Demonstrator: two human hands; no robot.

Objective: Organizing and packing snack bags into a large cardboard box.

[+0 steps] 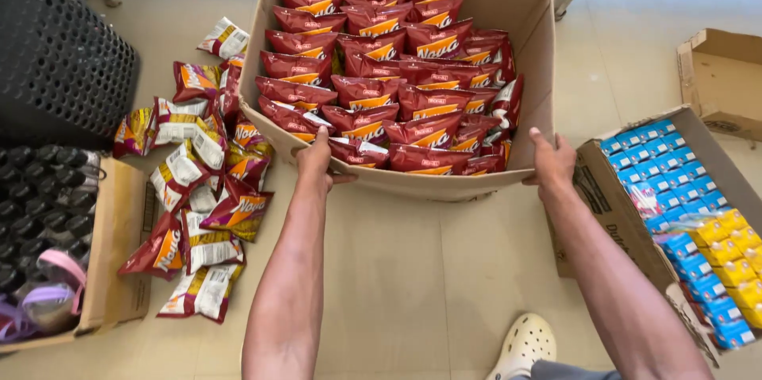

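Head view, looking down at a tiled floor [413,285]: a person grips the near wall of a large open cardboard box [524,38] packed with rows of red snack bags [373,54], which fills the upper centre of the frame. The left hand [316,162] clamps the near rim left of centre, thumb inside against the bags, the other fingers curled under and outside the card. The right hand [552,159] hooks the near right corner, thumb up along the edge, fingers wrapped around the outer side and mostly hidden. Both hands touch the same wall, so neither is nearer; the box lies straight ahead of the fingers, its long axis running away from the person toward the top of the frame. That near wall bows outward between the two grips.

Loose snack bags [198,189] in red and white lie scattered on the floor at left, just beside the box's left wall. Farther left stand a black perforated basket [63,54] and a carton of dark bottle caps [111,253]. At right, a second carton [603,205] holds blue and yellow small packs [698,229]; an empty carton [718,78] sits beyond it. A pale clog [524,344] shows at bottom centre.
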